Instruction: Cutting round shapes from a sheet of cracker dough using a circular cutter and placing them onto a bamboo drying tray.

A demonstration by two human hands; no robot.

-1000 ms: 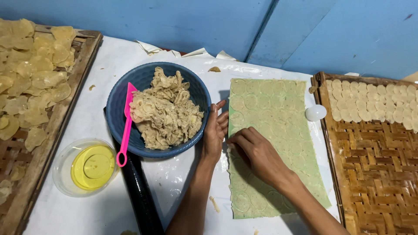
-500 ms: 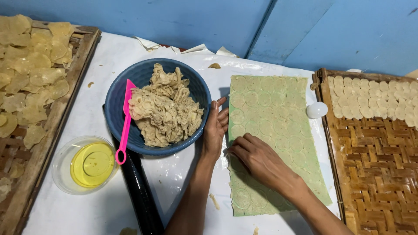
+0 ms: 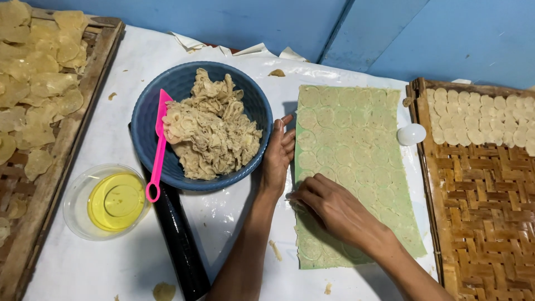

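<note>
1. While the left hand [image 3: 277,161] lies flat with fingers spread on the near left edge of the green dough sheet [image 3: 356,167], it pins the sheet to the bench [image 3: 139,61]; nothing is gripped, the palm just presses.
2. Right hand [image 3: 329,209] now: fingertips pinched at the sheet's left edge, by the look of it on one of the pressed round discs. Whether the grip has a disc clear of the sheet, I cannot tell.
3. That sheet sits right of centre on the white-covered bench, between the blue bowl [image 3: 184,83] of crumpled dough scraps and the woven bamboo tray [image 3: 485,206].
4. Its long axis runs away from the person, far end toward the blue wall, tilted slightly left.
5. Placement seems practical: the bowl touches the left hand's side, and the tray already carries rows of pale discs [image 3: 479,120] at its far end.
6. Small white round cutter [image 3: 412,134] waits at the sheet's right edge; a black rolling pin [image 3: 181,245] lies beside the bowl.
</note>
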